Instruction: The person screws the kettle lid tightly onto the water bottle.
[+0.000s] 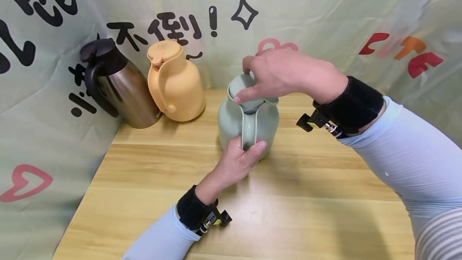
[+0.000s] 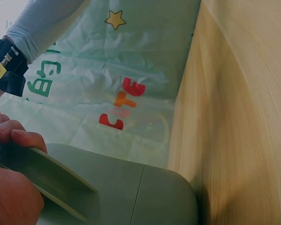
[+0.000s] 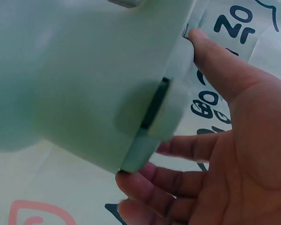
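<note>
A pale green vacuum jug [image 1: 229, 119] stands on the wooden table in the head view, its handle [image 1: 249, 127] toward me. My left hand [image 1: 234, 161] grips the lower part of that handle, with the thumb lying along its right side. From above, my right hand [image 1: 279, 73] holds the jug's round lid [image 1: 236, 84] by its edge. In the right wrist view the thumb is on one side of the lid [image 3: 173, 110] and the curled fingers [image 3: 145, 187] are on the other. The left wrist view shows fingers wrapped round the handle [image 2: 61, 180].
A steel vacuum jug [image 1: 135, 95] with a black handle and top stands at the back left. Beside it is an orange jug [image 1: 185, 87]. Printed cloth [image 1: 325, 19] hangs behind and to the left of the wooden table [image 1: 306, 220].
</note>
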The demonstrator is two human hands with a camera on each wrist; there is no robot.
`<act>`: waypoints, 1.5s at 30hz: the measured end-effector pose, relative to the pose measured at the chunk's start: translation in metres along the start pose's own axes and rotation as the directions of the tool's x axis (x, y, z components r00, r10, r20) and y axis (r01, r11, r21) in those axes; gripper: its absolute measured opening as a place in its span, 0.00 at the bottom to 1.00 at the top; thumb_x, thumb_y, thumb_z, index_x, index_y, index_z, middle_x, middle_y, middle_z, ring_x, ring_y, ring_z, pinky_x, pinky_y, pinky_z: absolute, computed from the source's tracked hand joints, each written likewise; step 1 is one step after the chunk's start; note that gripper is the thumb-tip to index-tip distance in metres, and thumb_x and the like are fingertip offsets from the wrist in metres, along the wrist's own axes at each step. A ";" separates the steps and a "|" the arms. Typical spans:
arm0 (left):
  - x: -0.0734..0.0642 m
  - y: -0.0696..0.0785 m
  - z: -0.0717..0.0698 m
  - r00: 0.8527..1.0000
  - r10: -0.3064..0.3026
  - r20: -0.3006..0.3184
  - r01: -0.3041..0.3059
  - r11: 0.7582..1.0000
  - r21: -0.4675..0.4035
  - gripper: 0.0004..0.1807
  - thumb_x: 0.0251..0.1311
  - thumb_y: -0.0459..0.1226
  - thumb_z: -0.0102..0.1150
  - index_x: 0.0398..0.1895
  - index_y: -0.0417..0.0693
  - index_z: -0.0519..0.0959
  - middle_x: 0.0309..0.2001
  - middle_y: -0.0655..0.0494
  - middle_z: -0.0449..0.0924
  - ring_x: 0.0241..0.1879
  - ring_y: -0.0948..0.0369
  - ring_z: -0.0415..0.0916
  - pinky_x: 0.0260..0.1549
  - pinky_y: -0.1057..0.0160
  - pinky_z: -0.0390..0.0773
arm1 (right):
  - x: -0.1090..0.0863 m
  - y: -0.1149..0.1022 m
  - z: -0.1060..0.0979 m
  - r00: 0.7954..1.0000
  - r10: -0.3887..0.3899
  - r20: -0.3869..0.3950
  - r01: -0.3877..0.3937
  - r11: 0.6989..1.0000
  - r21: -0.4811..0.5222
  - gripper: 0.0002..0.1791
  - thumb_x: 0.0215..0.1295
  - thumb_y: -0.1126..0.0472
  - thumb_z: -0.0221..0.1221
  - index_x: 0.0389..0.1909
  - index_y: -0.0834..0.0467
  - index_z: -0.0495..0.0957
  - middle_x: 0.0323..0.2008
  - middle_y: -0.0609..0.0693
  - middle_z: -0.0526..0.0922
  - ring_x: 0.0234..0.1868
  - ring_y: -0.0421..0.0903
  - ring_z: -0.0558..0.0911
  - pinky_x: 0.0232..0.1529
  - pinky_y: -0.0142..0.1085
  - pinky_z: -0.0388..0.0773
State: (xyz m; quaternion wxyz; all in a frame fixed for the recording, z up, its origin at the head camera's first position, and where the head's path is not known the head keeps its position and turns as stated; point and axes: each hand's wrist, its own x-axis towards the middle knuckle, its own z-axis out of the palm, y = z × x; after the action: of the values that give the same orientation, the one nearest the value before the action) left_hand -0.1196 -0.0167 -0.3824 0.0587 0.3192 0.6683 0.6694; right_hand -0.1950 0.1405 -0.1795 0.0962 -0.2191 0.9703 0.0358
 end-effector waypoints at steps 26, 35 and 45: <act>0.001 -0.003 -0.002 1.000 0.016 -0.003 -0.016 1.000 0.009 0.27 0.76 0.56 0.56 0.27 0.45 0.72 0.20 0.60 0.68 0.21 0.65 0.66 0.25 0.66 0.69 | 0.003 0.012 -0.002 0.989 -0.145 0.026 0.141 0.983 0.121 0.46 0.64 0.34 0.67 0.77 0.54 0.67 0.66 0.56 0.75 0.61 0.53 0.77 0.63 0.50 0.74; 0.002 -0.002 -0.001 1.000 0.015 -0.002 -0.015 1.000 0.027 0.27 0.76 0.57 0.56 0.27 0.45 0.73 0.20 0.60 0.69 0.22 0.65 0.67 0.26 0.66 0.70 | 0.002 0.024 0.001 0.974 -0.225 0.018 0.215 0.949 0.229 0.39 0.70 0.42 0.66 0.76 0.54 0.70 0.66 0.53 0.77 0.65 0.50 0.75 0.68 0.49 0.72; 0.001 -0.004 0.000 0.999 0.032 0.021 -0.032 0.999 0.004 0.28 0.76 0.58 0.55 0.27 0.46 0.73 0.21 0.60 0.69 0.22 0.66 0.67 0.25 0.66 0.69 | -0.004 0.050 0.005 0.933 -0.357 0.054 0.311 0.871 0.380 0.42 0.67 0.55 0.72 0.79 0.48 0.65 0.77 0.46 0.68 0.76 0.50 0.69 0.77 0.56 0.63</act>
State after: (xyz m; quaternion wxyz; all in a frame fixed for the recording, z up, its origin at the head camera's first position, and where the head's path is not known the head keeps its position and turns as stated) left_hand -0.1218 -0.0161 -0.3862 0.0542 0.3369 0.6640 0.6653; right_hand -0.2118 0.1876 -0.1823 0.1993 -0.3591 0.8995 -0.1492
